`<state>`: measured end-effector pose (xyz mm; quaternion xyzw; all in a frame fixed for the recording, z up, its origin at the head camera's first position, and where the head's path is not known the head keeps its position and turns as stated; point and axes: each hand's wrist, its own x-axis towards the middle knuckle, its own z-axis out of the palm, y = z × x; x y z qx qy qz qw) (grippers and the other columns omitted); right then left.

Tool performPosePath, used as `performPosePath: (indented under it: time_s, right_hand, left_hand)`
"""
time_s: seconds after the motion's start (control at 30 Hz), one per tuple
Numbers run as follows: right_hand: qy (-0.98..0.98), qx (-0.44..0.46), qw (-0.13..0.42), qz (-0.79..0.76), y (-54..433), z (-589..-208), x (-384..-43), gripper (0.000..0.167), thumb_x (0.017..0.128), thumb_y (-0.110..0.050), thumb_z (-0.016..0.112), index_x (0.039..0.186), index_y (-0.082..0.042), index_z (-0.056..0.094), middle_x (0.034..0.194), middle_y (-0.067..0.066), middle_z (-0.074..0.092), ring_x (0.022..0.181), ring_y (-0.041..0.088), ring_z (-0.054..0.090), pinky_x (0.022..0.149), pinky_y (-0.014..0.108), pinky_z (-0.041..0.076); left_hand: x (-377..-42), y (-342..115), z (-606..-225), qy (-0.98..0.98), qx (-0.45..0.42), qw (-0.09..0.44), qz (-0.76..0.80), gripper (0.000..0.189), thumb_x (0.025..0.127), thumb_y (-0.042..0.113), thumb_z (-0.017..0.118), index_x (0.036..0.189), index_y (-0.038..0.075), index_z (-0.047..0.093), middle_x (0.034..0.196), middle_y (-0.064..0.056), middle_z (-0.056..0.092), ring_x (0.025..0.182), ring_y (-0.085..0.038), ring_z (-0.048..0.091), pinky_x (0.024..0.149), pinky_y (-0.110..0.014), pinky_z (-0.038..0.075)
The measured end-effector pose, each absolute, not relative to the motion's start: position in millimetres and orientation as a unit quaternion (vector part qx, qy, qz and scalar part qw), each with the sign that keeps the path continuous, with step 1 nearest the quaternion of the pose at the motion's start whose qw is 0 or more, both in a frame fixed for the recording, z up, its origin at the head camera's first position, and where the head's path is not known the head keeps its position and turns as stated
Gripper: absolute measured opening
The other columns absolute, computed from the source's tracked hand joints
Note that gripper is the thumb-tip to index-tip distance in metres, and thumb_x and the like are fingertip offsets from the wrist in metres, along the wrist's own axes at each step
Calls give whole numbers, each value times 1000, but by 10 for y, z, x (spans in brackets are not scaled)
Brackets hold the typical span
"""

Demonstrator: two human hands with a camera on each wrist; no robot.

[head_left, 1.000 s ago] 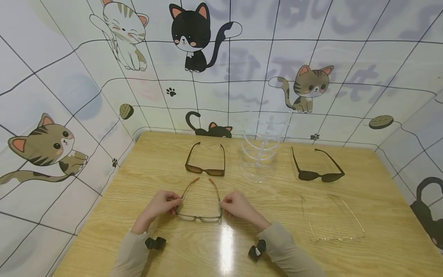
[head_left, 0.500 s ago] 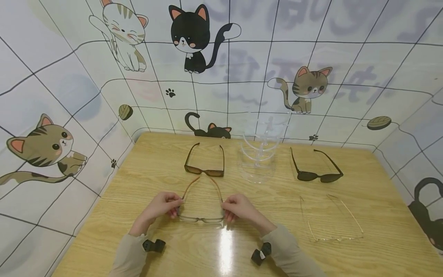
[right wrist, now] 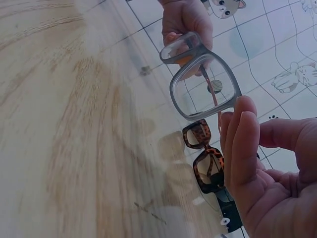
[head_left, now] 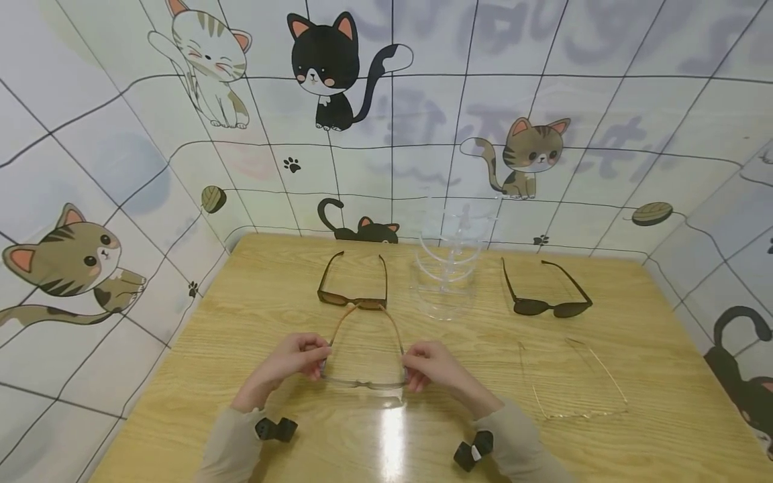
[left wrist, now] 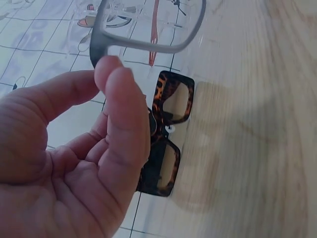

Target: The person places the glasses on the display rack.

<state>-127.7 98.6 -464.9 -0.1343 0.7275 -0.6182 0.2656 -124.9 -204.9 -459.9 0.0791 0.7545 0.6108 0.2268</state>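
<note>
My left hand (head_left: pixel 298 355) and right hand (head_left: pixel 435 365) hold a pair of eyeglasses (head_left: pixel 362 385), one at each side near the hinges. The frame front is grey, the temples orange-brown and unfolded, pointing away from me. In the left wrist view, thumb and fingertips pinch a grey corner of the eyeglasses (left wrist: pixel 143 45). The right wrist view has the other corner of the eyeglasses (right wrist: pixel 190 118) between thumb and fingers, lenses raised over the table. Just beyond, tortoiseshell sunglasses (head_left: pixel 329 297) lie unfolded; the temple tips overlap them in the head view.
A clear tiered display stand (head_left: pixel 448 276) stands at the back middle of the wooden table (head_left: pixel 241 295). Black sunglasses (head_left: pixel 531 307) lie to its right. Thin gold-rimmed glasses (head_left: pixel 611 378) lie unfolded at front right. A cat-patterned sheet (head_left: pixel 423 107) hangs behind the table.
Both hands have carried the eyeglasses slightly to the right, and the temple tips have come closer together and now overlap the tortoiseshell sunglasses. The head view has shifted a little.
</note>
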Motion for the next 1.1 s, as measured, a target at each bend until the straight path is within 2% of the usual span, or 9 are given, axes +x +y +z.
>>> performPosePath:
  time_s: [0.27,0.63,0.97,1.1]
  right_hand:
    - [726,-126,252,-628,1179,-4591,-1242,27,95,-8,52,89,19,53,60,3,58,52,12,60,49,22,52]
    - [735,-114,237,-625,1468,-4489,-1236,30,96,-13,53,94,17,55,65,4,58,56,14,61,53,27,55]
    - [743,-101,223,-623,1695,-4474,-1261,31,96,-11,52,96,19,52,66,4,59,57,12,61,54,26,55]
    - [746,-97,216,-622,1766,-4462,-1279,30,95,-11,52,95,19,51,68,5,60,57,13,62,53,26,55]
  left_hand:
    - [-1327,-1859,-4555,752,97,236,608,35,94,17,58,102,-16,55,66,-3,58,55,-11,58,54,-28,55]
    - [-1450,-1591,-4503,742,112,245,614,35,94,17,58,102,-16,54,67,-3,59,55,-11,57,55,-29,55]
    - [-1533,-1325,-4449,739,116,243,617,31,94,14,58,103,-15,54,67,-2,60,56,-11,59,61,-39,57]
    - [-1564,-1239,-4451,734,111,243,624,29,94,11,56,104,-16,53,67,-2,60,57,-11,59,61,-36,57]
